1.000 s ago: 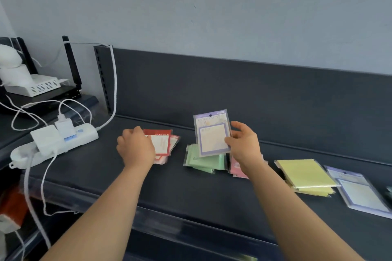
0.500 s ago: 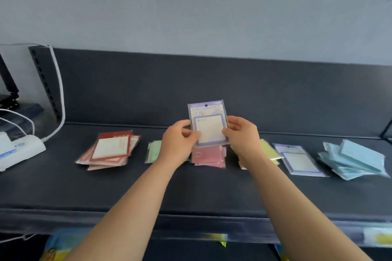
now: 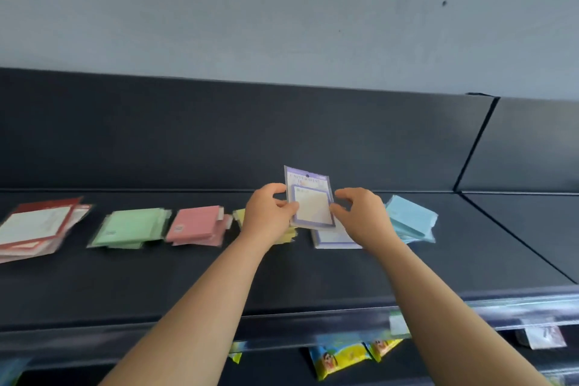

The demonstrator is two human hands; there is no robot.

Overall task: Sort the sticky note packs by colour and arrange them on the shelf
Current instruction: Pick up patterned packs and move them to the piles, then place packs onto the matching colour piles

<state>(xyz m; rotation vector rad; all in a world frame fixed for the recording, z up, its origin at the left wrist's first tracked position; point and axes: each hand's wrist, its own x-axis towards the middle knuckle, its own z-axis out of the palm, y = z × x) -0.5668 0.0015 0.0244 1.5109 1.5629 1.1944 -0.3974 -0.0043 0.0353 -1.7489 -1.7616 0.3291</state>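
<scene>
A purple-bordered sticky note pack point(image 3: 311, 200) is held upright above the dark shelf point(image 3: 313, 276). My left hand point(image 3: 266, 216) grips its left edge, and my right hand point(image 3: 360, 213) pinches its right edge. Directly below and behind it lies a purple pile point(image 3: 333, 240). Along the shelf from left to right lie a red pile point(image 3: 40, 226), a green pile point(image 3: 131, 227), a pink pile point(image 3: 195, 224), a yellow pile point(image 3: 239, 216) mostly hidden by my left hand, and a blue pile point(image 3: 410, 218) to the right of my right hand.
A dark back panel point(image 3: 219, 135) rises behind the shelf, with a divider seam point(image 3: 476, 141) at the right. Under the shelf's front edge hang yellow and blue packets point(image 3: 338, 354) and a white label point(image 3: 543, 337).
The view has swung right, so the power strip is out of sight. My left hand left the red pile and joined the right on the purple pack, now over the purple pile.
</scene>
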